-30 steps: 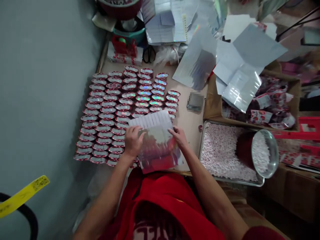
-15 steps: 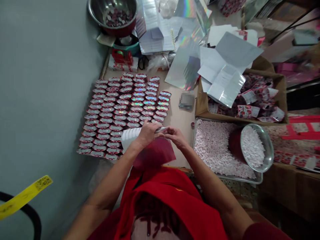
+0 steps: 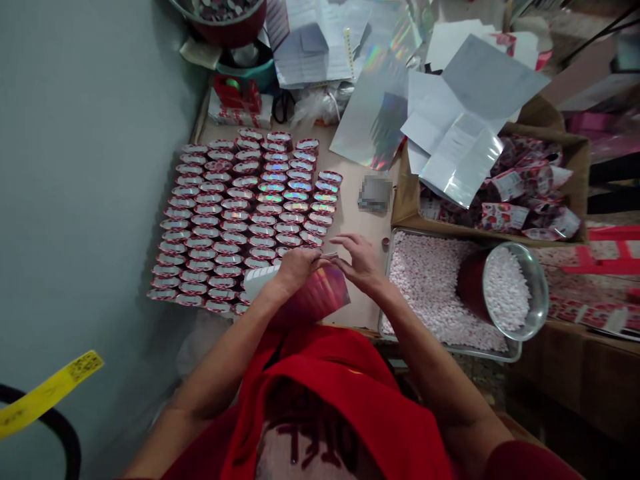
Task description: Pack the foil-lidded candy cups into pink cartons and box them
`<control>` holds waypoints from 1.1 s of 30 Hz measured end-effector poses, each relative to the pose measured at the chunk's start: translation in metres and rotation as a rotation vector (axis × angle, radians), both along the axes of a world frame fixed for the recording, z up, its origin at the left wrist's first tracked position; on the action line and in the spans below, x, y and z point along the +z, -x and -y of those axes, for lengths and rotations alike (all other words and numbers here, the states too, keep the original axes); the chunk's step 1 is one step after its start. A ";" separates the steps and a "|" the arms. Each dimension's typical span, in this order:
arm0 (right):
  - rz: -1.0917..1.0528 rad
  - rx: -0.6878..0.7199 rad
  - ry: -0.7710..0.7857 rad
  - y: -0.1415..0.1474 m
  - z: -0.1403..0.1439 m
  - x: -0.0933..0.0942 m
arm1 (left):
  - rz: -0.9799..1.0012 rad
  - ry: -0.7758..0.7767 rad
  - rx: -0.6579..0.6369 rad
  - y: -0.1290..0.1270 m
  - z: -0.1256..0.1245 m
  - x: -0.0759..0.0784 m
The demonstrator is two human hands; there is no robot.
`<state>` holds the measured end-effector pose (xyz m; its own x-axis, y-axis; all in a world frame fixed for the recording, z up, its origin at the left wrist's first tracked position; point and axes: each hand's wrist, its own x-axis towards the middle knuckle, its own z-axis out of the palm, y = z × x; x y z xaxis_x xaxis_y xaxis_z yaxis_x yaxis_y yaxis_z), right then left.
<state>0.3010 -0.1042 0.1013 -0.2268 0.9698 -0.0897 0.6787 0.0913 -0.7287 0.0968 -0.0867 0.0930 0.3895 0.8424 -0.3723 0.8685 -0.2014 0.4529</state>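
My left hand is closed on a small pack with a pale edge, mostly hidden by its fingers. Close on its right is my right hand, fingers spread and thumb by the pack; whether the thumb touches it I cannot tell. Below both hands lies a shiny red-purple sheet. A stack of white strips or labels shows beside my left wrist. To the left and beyond stand tight rows of red packs with white oval tops.
At right, a metal tray of small white pieces holds a tilted metal bowl. Behind it stands a cardboard box of printed packs with silvery sheets on top. A small round cap and a blurred square lie nearby.
My right hand has let its fingers spread and moved slightly right of the pack. My left hand keeps its hold. The whole view has shifted a little.
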 end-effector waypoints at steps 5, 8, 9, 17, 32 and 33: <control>0.032 0.148 0.148 -0.004 -0.018 -0.006 | 0.213 0.023 0.049 0.002 0.000 -0.004; 0.040 0.094 0.179 -0.003 -0.019 -0.013 | 0.370 0.048 0.122 0.003 0.006 -0.005; 0.086 0.087 0.161 -0.002 -0.019 -0.013 | 0.386 0.051 0.139 0.002 0.007 -0.005; 0.428 0.185 -0.451 0.015 0.007 -0.014 | 0.601 0.271 0.476 -0.006 -0.003 -0.018; 0.372 0.114 -0.338 0.013 -0.003 0.009 | 0.394 0.080 0.594 0.009 -0.017 -0.037; 0.347 0.096 -0.253 0.011 -0.006 0.018 | 0.394 0.070 0.593 0.007 -0.018 -0.043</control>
